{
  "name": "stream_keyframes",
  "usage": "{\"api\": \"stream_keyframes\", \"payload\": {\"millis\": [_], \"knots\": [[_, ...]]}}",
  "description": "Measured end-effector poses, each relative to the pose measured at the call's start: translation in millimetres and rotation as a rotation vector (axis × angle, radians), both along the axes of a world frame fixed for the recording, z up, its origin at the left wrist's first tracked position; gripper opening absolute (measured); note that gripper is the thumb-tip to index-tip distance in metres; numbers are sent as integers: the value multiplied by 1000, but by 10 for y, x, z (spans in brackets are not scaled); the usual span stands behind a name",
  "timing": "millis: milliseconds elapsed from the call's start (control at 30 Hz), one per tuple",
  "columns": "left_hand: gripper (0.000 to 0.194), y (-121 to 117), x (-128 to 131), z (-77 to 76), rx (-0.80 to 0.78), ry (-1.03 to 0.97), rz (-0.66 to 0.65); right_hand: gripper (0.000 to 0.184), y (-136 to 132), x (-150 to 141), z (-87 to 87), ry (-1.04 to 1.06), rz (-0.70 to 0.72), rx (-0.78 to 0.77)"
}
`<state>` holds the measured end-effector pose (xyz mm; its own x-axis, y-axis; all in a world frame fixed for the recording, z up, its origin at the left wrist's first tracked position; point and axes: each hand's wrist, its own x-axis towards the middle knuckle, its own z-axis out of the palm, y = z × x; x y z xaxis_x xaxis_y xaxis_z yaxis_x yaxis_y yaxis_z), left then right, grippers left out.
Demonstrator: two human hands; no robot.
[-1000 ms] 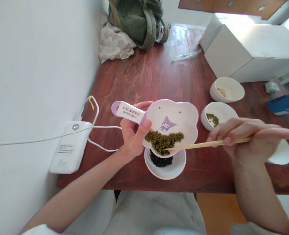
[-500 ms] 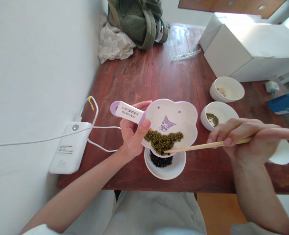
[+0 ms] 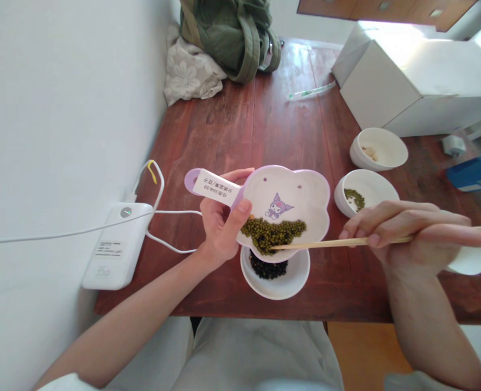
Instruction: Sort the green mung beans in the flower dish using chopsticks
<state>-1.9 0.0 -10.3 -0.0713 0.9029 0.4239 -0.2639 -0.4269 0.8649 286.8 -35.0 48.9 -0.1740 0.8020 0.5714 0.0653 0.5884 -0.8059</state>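
Note:
My left hand [image 3: 224, 222] is closed on the handle of a white, purple-rimmed, flower-shaped bowl [image 3: 309, 203], tilted toward me. Green mung beans [image 3: 276, 232] with a few dark beans among them lie along its near side, below a printed cartoon figure. My right hand [image 3: 415, 233] grips light wooden chopsticks [image 3: 330, 244]; their tips touch the beans near the bowl's lower edge. Directly under that edge stands a white bowl [image 3: 299, 279] of black beans [image 3: 269, 268], partly covered by the tilted bowl.
To the right are a white bowl with some green beans [image 3: 366, 187], another with pale bits [image 3: 391, 149], and a partly hidden white bowl [image 3: 470, 258]. A power bank [image 3: 118, 250] with cables lies left. Behind stand a green bag [image 3: 232, 38] and a white box [image 3: 411, 81].
The chopstick tips have shifted slightly up within the beans, and the dark bean at their tips no longer shows there. My right hand has turned a little; my left hand stays nearly still.

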Motion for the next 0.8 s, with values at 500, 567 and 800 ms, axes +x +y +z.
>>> {"api": "stream_keyframes", "payload": {"millis": [500,567,800], "knots": [[46,0,4,30,8,31,-7,75,31,-26,-50,117,-9,-112],[46,0,6,33,4,32,-15,74,31,-41,-68,150,26,-92],[48,7,-11,19,9,45,-9,77,40,-46,-40,121,-31,-71]]}}
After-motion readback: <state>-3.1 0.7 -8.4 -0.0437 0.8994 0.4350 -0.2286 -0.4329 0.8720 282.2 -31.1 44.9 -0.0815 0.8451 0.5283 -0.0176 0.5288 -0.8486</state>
